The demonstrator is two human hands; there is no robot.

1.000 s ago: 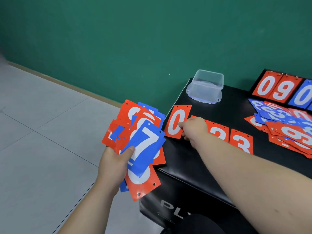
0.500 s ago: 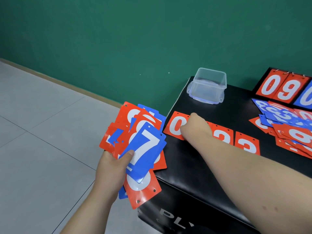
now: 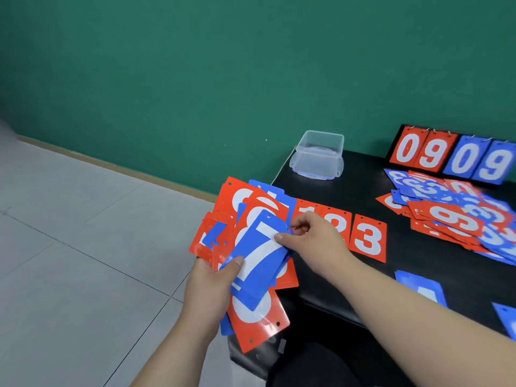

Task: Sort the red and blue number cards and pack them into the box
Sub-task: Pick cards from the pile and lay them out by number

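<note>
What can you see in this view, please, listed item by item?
held cards: one handful, red and blue, lower centre
blue 7 card: one, blue, atop that handful
row cards: three showing, red, table's left front
loose pile: one, red and blue, table's right
blue cards: two, blue, table's near right
scoreboard: one, red and blue digits, back right
box: one, clear, table's far left corner
table: one, black, right
left hand: grips the held cards
right hand: pinches the blue 7 card
</note>
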